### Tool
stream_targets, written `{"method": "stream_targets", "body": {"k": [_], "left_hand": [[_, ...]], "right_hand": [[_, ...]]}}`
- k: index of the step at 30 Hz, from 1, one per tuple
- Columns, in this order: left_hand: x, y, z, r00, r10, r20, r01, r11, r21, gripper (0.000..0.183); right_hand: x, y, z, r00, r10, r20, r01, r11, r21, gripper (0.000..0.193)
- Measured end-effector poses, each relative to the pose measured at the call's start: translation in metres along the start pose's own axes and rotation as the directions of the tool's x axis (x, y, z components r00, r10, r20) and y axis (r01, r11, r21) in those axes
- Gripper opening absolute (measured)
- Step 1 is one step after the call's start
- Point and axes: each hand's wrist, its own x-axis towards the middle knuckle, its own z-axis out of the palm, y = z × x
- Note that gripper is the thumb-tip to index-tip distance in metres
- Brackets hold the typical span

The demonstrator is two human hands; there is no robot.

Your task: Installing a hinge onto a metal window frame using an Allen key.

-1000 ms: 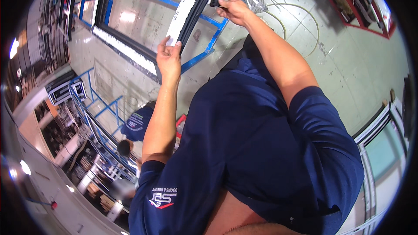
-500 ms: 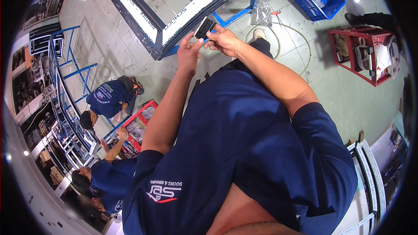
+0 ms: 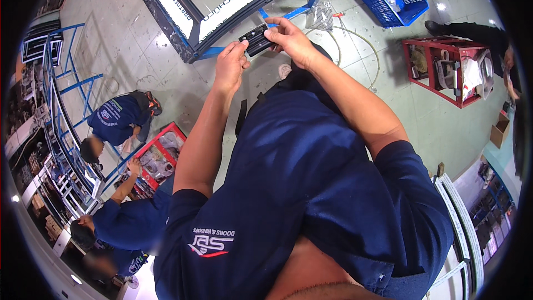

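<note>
Between my two hands is a small black fitting (image 3: 256, 40), a flat rectangular piece with ridges along it and a few bright round spots that look like screws or holes. My left hand (image 3: 232, 66) pinches its near left end between thumb and fingers. My right hand (image 3: 291, 43) grips the other end, its thumb lying on the upper face. The fingers beneath the piece are partly hidden. Just beyond the fitting is the corner of a dark window or door frame (image 3: 194, 39), its faces covered with white printed film.
Blue metal supports (image 3: 300, 11) carry the frame. A blue basket (image 3: 408, 8) holding clear plastic bags sits far right, near a hose (image 3: 377, 64) on the floor. Red carts (image 3: 461, 97) (image 3: 179, 129) stand at right and left. Co-workers (image 3: 119, 119) are at left; another person's leg (image 3: 466, 26) shows at right.
The black fitting has been turned so that its ridged, broad face shows more. Both hands have spread slightly apart on it. The surroundings have shifted left in the view.
</note>
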Motion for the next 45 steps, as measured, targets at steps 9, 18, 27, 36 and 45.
{"method": "stream_targets", "body": {"k": [9, 18, 27, 36, 45], "left_hand": [[-0.030, -0.006, 0.025, 0.997, -0.011, 0.073, 0.009, 1.000, 0.023, 0.019], [-0.037, -0.034, 0.056, 0.982, 0.047, 0.183, -0.098, 0.956, 0.276, 0.024], [-0.071, -0.032, 0.141, 0.781, 0.299, 0.548, -0.624, 0.348, 0.700, 0.018], [-0.087, -0.151, 0.135, 0.824, 0.354, 0.443, -0.547, 0.293, 0.784, 0.029], [-0.106, -0.280, 0.011, 0.940, -0.098, 0.326, -0.265, 0.392, 0.881, 0.027]], "right_hand": [[-0.030, -0.029, -0.019, 0.991, 0.122, 0.059, -0.117, 0.990, -0.075, 0.017], [-0.079, -0.034, -0.054, 0.988, 0.153, -0.024, -0.155, 0.974, -0.165, 0.019], [-0.147, -0.047, -0.125, 0.980, -0.195, -0.026, 0.170, 0.907, -0.386, 0.017], [-0.184, -0.008, -0.212, 0.984, -0.149, 0.095, 0.175, 0.743, -0.646, 0.033], [-0.283, 0.148, -0.265, 0.944, 0.325, -0.066, -0.190, 0.367, -0.910, 0.029]]}}
